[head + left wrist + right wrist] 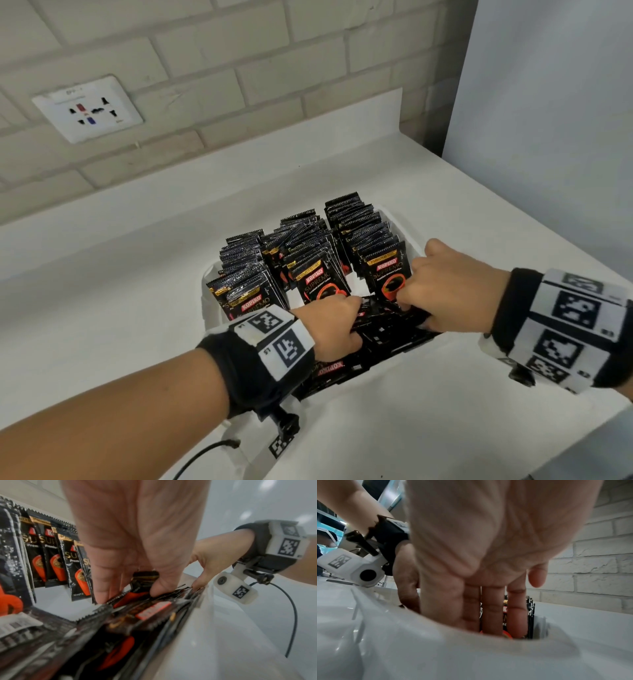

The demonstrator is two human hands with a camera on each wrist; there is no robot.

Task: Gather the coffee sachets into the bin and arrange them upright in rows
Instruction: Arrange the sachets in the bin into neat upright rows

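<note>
A white bin (206,298) stands on the counter with three rows of upright black coffee sachets (308,246) at its far side. A loose pile of flat sachets (387,337) lies at the near end. My left hand (354,306) reaches into that pile, and the left wrist view shows its thumb and fingers pinching one sachet (145,576) above the loose pile (150,609). My right hand (407,301) is beside it at the right wall. Its straight fingers (489,609) dig down behind the bin rim (436,642), thumb apart, tips hidden.
The bin sits on a white counter (120,274) against a brick wall with a socket plate (87,109). A white panel (548,137) rises at the right, where the counter ends. A black cable (202,459) trails near the front edge.
</note>
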